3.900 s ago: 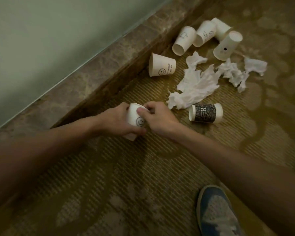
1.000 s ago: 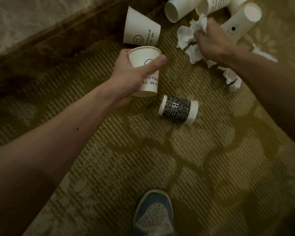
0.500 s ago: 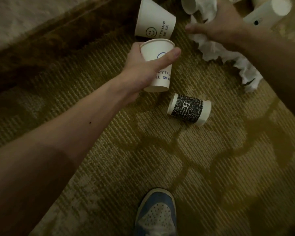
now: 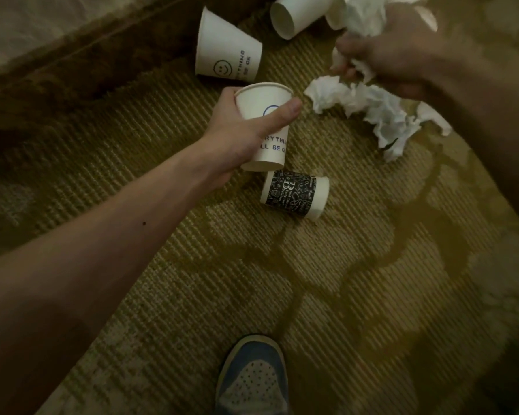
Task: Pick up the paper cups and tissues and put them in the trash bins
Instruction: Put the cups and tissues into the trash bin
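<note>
The left hand (image 4: 240, 136) wraps around a smooth white paper cup (image 4: 265, 127), held upright above the ribbed carpet (image 4: 327, 295). The right hand (image 4: 384, 59) squeezes soft, crumpled tissues (image 4: 372, 106). A black patterned cup (image 4: 295, 194) lies on its side just below the held one. Two more white cups (image 4: 226, 52) lie near the wall.

The paper cup (image 4: 267, 127) in the left hand (image 4: 240, 136) reads "RYTHIN" over "LL BE O" in blue, the rest hidden. The tipped white cup (image 4: 225, 52) bears a smiley face beside "YTHING" and "BE OK". The black-printed cup (image 4: 294, 194) shows a large "B"; its smaller lettering is unreadable.
</note>
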